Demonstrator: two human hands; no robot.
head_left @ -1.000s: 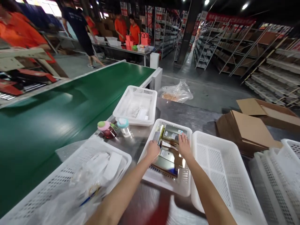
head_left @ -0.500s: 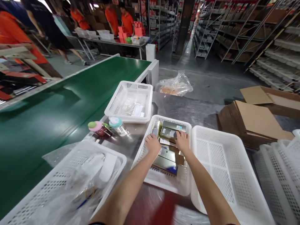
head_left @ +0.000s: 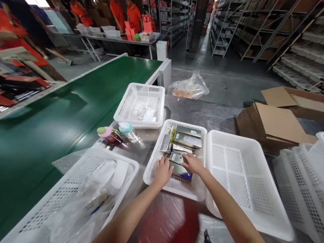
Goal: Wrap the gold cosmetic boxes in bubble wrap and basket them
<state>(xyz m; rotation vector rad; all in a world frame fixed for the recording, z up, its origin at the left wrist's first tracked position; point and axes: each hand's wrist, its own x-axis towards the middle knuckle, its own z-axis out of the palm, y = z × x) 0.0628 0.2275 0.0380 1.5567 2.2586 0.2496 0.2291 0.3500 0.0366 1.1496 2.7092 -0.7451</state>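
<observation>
A white perforated basket in the middle holds several shiny gold-green boxes. My left hand is inside its left part, fingers bent at the left end of the lower boxes. My right hand reaches in from the right, its fingers on the right end of a small box, thumb and fingers apart. Below that lies a box with a blue corner. Two long boxes lie along the basket's far side, and another box stands at its left. Whether either hand grips a box is unclear.
To the right is a white basket, with stacked baskets and cardboard beyond. Baskets with plastic bags stand at the left and far side. Two bottles lie beside a green conveyor. People in orange stand far off.
Both hands have moved nearer to me within the basket. My right hand has left the upper long box and is now at the lower boxes. The camera view has shifted slightly.
</observation>
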